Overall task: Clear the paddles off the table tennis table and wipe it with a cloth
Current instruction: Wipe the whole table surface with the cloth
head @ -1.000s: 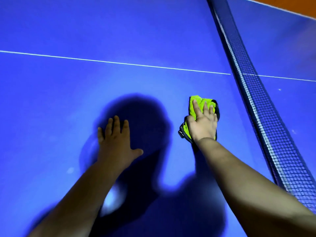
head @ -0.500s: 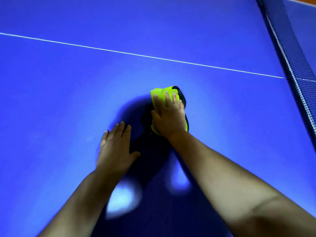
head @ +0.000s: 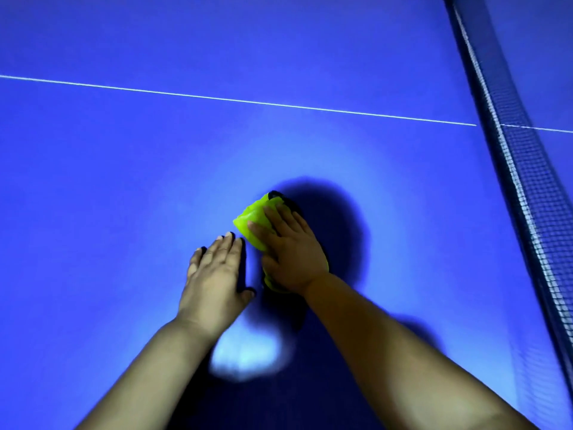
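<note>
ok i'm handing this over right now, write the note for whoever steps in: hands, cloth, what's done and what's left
Left hand: flat on the table, fingers straight, holding nothing.
Right hand: presses flat on the green cloth, just right of the other hand.
The cloth lies left of the net, on the near side of the white line.
Done: no paddles show on the part of the table in view; wiping is under way.
Left: wipe the rest of the surface. The side beyond the net is mostly out of view, so check it.
</note>
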Tool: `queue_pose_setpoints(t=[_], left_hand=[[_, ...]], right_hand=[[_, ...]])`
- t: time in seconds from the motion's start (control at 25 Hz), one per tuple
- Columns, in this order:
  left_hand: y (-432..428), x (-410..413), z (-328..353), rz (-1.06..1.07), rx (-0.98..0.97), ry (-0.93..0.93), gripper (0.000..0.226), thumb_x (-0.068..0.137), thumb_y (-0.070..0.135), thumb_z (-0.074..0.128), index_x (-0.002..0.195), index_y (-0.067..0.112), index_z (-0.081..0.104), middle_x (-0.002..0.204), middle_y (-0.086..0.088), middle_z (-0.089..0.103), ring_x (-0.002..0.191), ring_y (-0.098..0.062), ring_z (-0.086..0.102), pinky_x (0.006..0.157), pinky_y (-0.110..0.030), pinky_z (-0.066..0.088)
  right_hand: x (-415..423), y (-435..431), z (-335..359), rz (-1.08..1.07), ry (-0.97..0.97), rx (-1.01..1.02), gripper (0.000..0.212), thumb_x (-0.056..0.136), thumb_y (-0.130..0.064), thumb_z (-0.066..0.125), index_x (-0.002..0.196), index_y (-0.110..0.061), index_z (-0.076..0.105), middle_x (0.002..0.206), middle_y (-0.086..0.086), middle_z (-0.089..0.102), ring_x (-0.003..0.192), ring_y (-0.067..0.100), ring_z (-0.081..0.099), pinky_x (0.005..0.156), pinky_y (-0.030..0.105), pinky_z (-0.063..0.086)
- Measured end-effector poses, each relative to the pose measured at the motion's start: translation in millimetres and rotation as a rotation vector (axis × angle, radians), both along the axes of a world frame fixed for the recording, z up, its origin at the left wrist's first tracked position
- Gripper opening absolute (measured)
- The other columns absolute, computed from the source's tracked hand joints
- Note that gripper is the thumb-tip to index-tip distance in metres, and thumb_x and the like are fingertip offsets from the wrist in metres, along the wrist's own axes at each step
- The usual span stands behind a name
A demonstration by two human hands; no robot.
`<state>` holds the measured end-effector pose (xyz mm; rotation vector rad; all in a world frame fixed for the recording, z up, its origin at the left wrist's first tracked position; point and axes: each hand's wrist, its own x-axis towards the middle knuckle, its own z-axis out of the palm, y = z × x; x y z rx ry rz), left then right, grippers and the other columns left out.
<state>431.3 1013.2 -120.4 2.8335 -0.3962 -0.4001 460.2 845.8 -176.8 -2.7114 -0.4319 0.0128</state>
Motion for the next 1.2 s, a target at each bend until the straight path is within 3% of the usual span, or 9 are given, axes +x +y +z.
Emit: queue_pose_setpoints(t=[0.32,0.48,0.6,0.68,0.76,0.84,0.96,1.2], left_hand=[[-182,-32,-13,-0.189,-0.047,0.007,0.086,0.085,0.042,0.055,0.15,0.019,0.003,0.157,0.001,-0.003,0.144,-0.012,-0.003,0.115,-0.031,-0.006],[-247,-40,-19,-0.269,-0.062,-0.049,0.079,0.086,0.04,0.053,0.149,0.019,0.01,0.158,0.0,0.003,0.144,-0.015,0.005,0.115,-0.032,-0.001],[-286,-50,-26,-0.37,-0.028,-0.059,0.078,0.086,0.04,0.052,0.149,0.02,0.012,0.158,-0.001,0.004,0.143,-0.016,0.009,0.115,-0.034,0.001],[-299,-56,-29,-0.424,-0.031,-0.086,0.08,0.077,0.038,0.065,0.145,0.016,0.03,0.154,-0.005,0.022,0.139,-0.021,0.027,0.114,-0.039,0.015],[-303,-61,-32,-0.457,-0.067,-0.074,0.081,0.054,0.034,0.082,0.128,0.01,0.055,0.137,-0.011,0.05,0.121,-0.027,0.053,0.101,-0.046,0.038],[-298,-62,-38,-0.447,-0.081,-0.098,0.081,0.043,0.032,0.087,0.117,0.008,0.063,0.125,-0.013,0.06,0.11,-0.029,0.06,0.091,-0.049,0.045],[-276,-61,-39,-0.409,-0.092,-0.104,0.083,0.04,0.031,0.089,0.116,0.007,0.064,0.125,-0.015,0.06,0.11,-0.031,0.06,0.091,-0.051,0.045],[-197,-48,-38,-0.274,-0.095,-0.09,0.082,0.045,0.028,0.089,0.119,0.006,0.062,0.13,-0.018,0.055,0.117,-0.033,0.055,0.098,-0.052,0.039]], right_hand=[[-26,-206,3,-0.256,0.021,-0.074,0.069,0.072,-0.035,0.04,0.139,-0.024,0.05,0.146,0.017,0.043,0.139,0.036,0.033,0.114,0.043,0.024],[-38,-294,2,-0.419,0.016,-0.039,0.063,0.073,-0.035,0.041,0.13,-0.015,0.06,0.137,0.023,0.05,0.129,0.044,0.044,0.108,0.051,0.033],[-50,-350,1,-0.519,0.059,-0.048,0.068,0.073,-0.038,0.037,0.135,-0.016,0.054,0.146,0.021,0.041,0.137,0.042,0.033,0.112,0.052,0.029],[-61,-377,1,-0.582,0.08,-0.108,0.061,0.082,-0.032,0.045,0.142,-0.023,0.045,0.153,0.017,0.032,0.144,0.035,0.022,0.116,0.045,0.022],[-75,-391,1,-0.676,0.098,-0.079,0.059,0.089,-0.025,0.052,0.146,-0.029,0.037,0.157,0.012,0.024,0.146,0.028,0.015,0.118,0.038,0.015],[-91,-388,4,-0.798,0.099,-0.004,0.062,0.084,-0.033,0.045,0.146,-0.032,0.037,0.158,0.008,0.022,0.146,0.024,0.016,0.117,0.033,0.014],[-117,-360,6,-0.943,0.109,-0.003,0.07,0.075,-0.038,0.037,0.145,-0.034,0.037,0.158,0.007,0.023,0.145,0.024,0.018,0.116,0.034,0.014],[-130,-263,11,-0.975,0.179,-0.061,0.072,0.075,-0.039,0.033,0.147,-0.04,0.028,0.16,0.004,0.015,0.148,0.023,0.002,0.117,0.032,-0.004]])
